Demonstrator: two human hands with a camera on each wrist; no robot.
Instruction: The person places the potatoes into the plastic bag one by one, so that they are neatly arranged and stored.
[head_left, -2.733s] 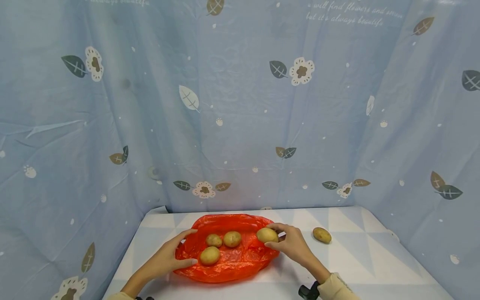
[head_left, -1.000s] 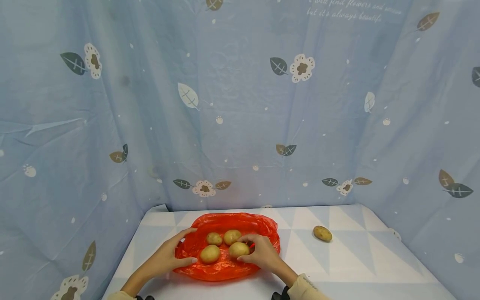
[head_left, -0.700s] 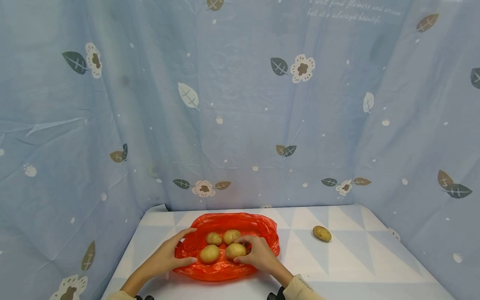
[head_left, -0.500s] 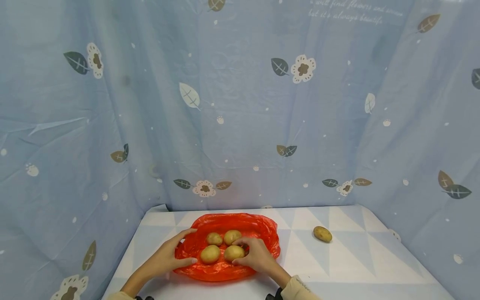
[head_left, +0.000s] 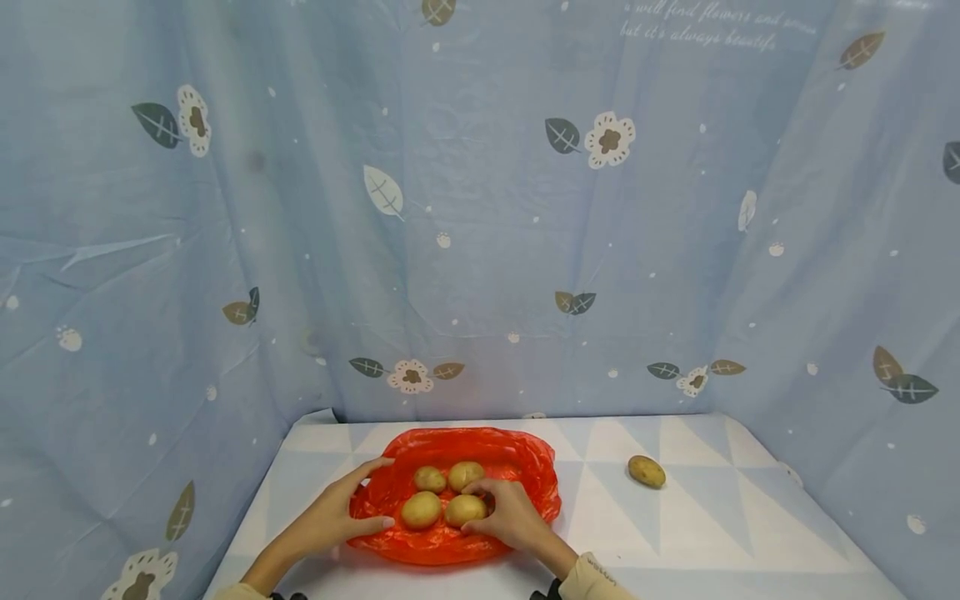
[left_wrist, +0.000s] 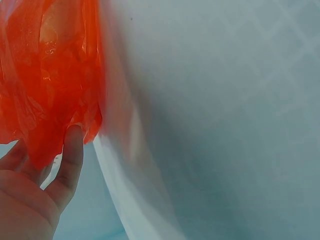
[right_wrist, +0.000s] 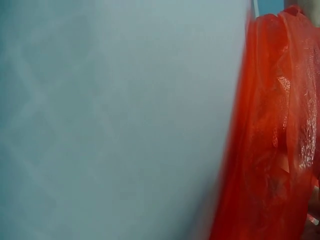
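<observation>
A red plastic bag (head_left: pixel 517 454) lies spread wide on the table, its mouth facing up. Inside it, on the left, are a small potato (head_left: pixel 430 478), another potato (head_left: pixel 465 475) beside it, and a larger one (head_left: pixel 422 510) in front. My right hand (head_left: pixel 513 517) reaches over the bag's right side and holds a potato (head_left: pixel 466 511) between thumb and fingers, low among the others. My left hand (head_left: pixel 333 510) holds the bag's left edge, thumb in front and fingers behind; the left wrist view shows the red film (left_wrist: pixel 55 85) between them.
One more potato (head_left: pixel 647 472) lies on the table to the right of the bag. A white and pale blue patterned cloth (head_left: pixel 690 517) covers the table. Blue curtains (head_left: pixel 480 250) with leaf and flower prints stand behind and at both sides.
My right hand has carried its potato from the bag's right rim leftward and down to beside the front potato. The left hand stays at the bag's left edge.
</observation>
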